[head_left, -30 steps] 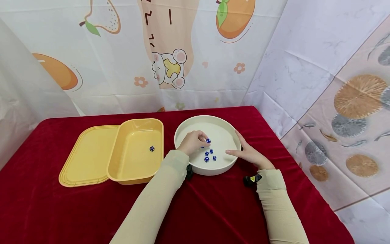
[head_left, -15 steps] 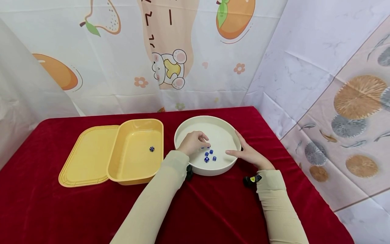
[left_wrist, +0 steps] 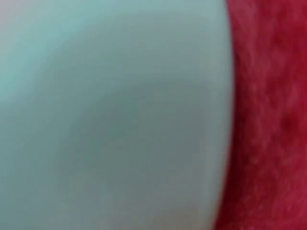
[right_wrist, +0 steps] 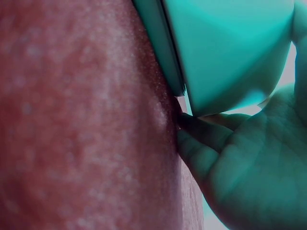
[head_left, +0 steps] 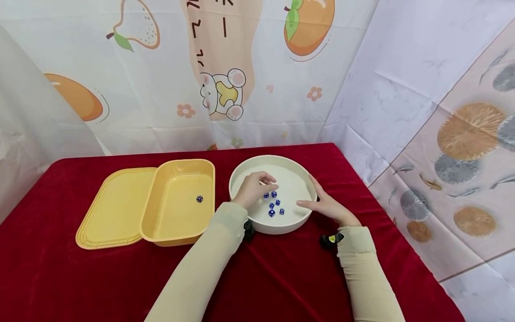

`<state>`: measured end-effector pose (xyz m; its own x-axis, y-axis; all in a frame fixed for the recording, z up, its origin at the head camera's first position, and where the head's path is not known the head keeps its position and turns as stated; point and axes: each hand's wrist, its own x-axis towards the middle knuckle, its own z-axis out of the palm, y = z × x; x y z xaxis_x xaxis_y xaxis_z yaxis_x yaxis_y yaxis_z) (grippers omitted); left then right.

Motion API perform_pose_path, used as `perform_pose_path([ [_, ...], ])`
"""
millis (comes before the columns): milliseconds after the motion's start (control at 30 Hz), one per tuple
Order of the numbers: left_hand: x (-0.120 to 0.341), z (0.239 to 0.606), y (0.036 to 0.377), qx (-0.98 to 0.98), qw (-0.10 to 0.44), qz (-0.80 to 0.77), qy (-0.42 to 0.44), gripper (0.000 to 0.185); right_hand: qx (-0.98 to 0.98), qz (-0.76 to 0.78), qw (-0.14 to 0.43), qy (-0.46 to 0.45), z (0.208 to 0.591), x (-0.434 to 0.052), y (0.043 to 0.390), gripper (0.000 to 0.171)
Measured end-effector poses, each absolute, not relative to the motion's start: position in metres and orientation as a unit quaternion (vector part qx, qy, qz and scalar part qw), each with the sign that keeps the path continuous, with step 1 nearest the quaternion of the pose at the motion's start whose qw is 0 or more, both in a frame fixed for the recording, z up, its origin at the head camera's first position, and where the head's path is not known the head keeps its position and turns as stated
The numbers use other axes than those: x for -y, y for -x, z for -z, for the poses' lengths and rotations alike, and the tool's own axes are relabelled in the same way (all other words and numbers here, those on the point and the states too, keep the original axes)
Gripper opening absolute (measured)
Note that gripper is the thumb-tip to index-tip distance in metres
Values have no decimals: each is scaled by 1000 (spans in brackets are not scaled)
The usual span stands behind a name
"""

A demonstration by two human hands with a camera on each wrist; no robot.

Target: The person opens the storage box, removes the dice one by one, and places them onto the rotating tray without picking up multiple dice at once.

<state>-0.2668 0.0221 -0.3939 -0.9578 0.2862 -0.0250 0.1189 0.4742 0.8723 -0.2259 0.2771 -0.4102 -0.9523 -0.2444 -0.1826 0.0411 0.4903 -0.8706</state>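
Note:
Several blue dice (head_left: 272, 213) with white pips lie together in a round white tray (head_left: 291, 179). Just above two of them is my left hand (head_left: 253, 188), reaching over the tray's left side, thumb and fingers apart with nothing between them. On the opposite side my right hand (head_left: 327, 203) holds the tray by its rim, thumb over the inside and fingers along the outer wall. The right wrist view shows those fingers (right_wrist: 201, 143) low against the tray's wall, near the cloth. Only the blurred pale tray wall (left_wrist: 144, 120) and red cloth fill the left wrist view.
A yellow rectangular container (head_left: 173, 214) stands left of the tray with one blue die (head_left: 199, 199) in it. Its yellow lid (head_left: 116, 210) lies to the left, partly behind the container. Red cloth (head_left: 261, 286) covers the table, and printed curtains (head_left: 161, 89) hang behind and at the right.
My left fingertips have let go of a blue die, which now lies in the tray with the others. The right hand keeps its place; the head view has tilted slightly.

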Motion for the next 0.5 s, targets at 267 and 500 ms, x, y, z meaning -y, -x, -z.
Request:
perform_pose_path([
  [267, -20, 383, 258, -847, 62, -513, -125, 21, -851, 502, 138, 69, 410, -275, 226, 106],
  [500, -12, 371, 251, -843, 30, -523, -124, 21, -853, 499, 135, 68, 410, -276, 226, 106],
])
